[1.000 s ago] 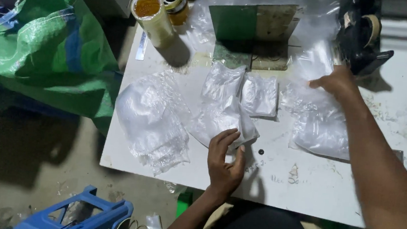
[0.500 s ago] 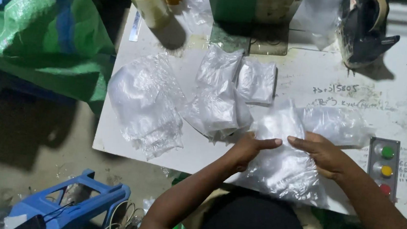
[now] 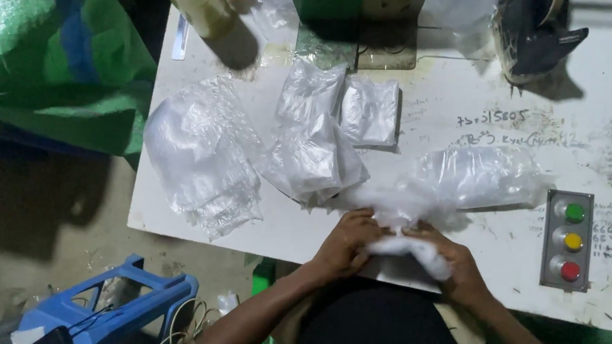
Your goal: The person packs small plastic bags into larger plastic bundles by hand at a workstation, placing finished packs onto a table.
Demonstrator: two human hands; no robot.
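- The bag bundle (image 3: pixel 460 182), clear crumpled plastic, lies on the white table (image 3: pixel 472 127) just left of the button box (image 3: pixel 571 240). Its long axis runs from the near table edge up and toward the box; the gathered neck points at the person and the puffed end at the box.
- The left hand (image 3: pixel 348 242) has its grip clamped on the bundle's neck, fingers curled tight around the plastic.
- The right hand (image 3: pixel 453 262) has its grip closed on the same neck, touching the left hand, with a white wad of plastic showing between its fingers.
- Half a second ago the hands lay flatter, spread over a wider heap; now they have drawn together and the plastic is pinched into a narrow neck, with the bundle's body stretched out toward the box.
- Left of the box, past the bundle, flat bag stacks (image 3: pixel 328 133) and a loose pile (image 3: pixel 201 152) lie on the table, unmoved.
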